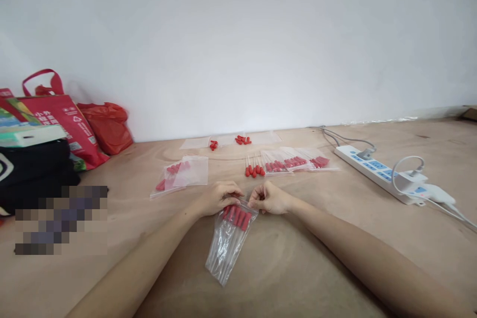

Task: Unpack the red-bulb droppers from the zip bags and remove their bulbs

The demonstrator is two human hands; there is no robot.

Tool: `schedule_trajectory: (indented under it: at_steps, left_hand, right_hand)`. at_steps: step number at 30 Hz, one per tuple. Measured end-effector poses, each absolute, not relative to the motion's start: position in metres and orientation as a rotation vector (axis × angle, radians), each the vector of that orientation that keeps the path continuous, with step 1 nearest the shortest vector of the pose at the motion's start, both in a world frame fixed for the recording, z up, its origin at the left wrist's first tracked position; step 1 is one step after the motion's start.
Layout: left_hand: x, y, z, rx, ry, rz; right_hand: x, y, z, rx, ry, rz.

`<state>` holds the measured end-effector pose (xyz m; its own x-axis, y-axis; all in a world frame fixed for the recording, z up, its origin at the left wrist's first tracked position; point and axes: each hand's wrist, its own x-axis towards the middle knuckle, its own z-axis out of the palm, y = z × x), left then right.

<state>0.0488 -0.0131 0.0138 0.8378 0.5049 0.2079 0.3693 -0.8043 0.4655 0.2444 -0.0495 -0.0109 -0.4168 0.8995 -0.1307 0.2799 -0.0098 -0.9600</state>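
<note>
Two bare forearms lie nearest the camera, coming in from seven and four o'clock toward a clear bag (226, 253) at the clock's centre. The left hand (222, 196) pinches the bag's far edge between thumb and fingers; the right hand (271, 199) nips the same edge at its one o'clock corner. The bag points toward seven o'clock, with red heads (237, 217) near the pinched edge and pale sticks running toward the camera; whether its mouth is sealed cannot be told. It should be light, limp and rather slick, stiffened lengthwise by the sticks, which might bend or snap under a hard squeeze. The flat edge beyond the heads looks the best hold, a fingertip pinch at either corner. Outward, just past twelve, lie loose sticks (255, 171); at one, overlapping filled bags (298, 162); at eleven, two more bags (192, 174). Beyond, at twelve, sit red pieces (243, 139); at two, a power strip (367, 171); at ten, a red sack (108, 126).
</note>
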Motion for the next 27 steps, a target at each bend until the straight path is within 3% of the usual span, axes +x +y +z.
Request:
schedule_trajectory:
  at_steps: [18,27]
  left_hand:
    - [0.056,-0.018,0.014,2.599,0.631,0.552]
    - [0.058,-0.018,0.006,2.989,0.414,0.906]
  right_hand:
    - [0.243,-0.053,-0.013,-1.176,-1.631,1.391]
    - [0.246,-0.054,-0.001,-1.196,-1.687,1.379]
